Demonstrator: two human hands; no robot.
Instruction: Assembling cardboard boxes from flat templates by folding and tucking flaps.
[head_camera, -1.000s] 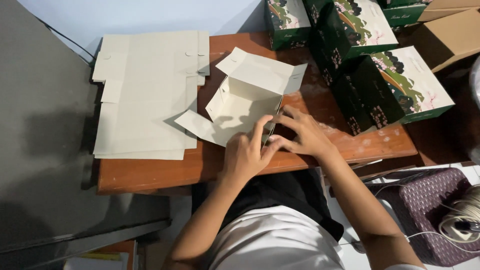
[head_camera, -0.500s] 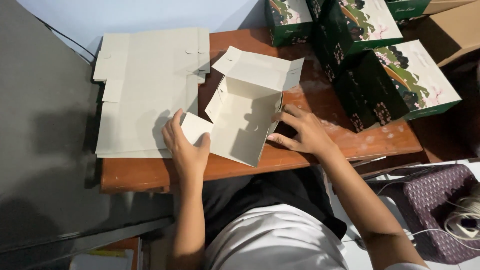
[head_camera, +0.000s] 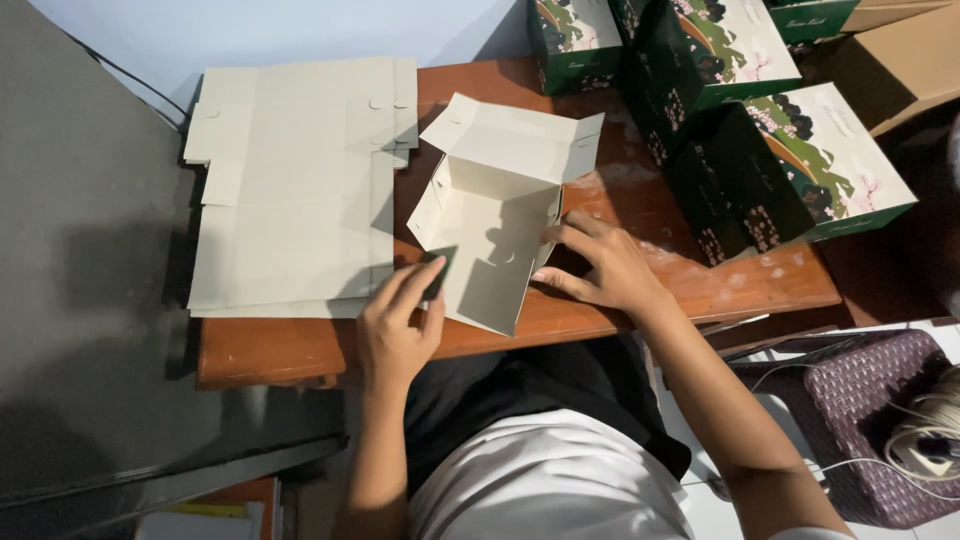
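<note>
Left hand (head_camera: 392, 335) fingers pinch the side flap (head_camera: 438, 268) | right hand (head_camera: 600, 265) presses spread on the half-folded box (head_camera: 497, 225) (keep creases square).

Wooden table (head_camera: 760, 290) beside pale blue wall (head_camera: 300, 30), wicker basket (head_camera: 850, 420).

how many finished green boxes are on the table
4 in view, all at the table's far right: one at the top edge, a tall one beside it, one nearest the right hand, one cropped at the top. More may sit out of frame.

Off-white carton (head_camera: 500, 235); green floral boxes (head_camera: 790, 170); red-brown table (head_camera: 700, 290)
</note>
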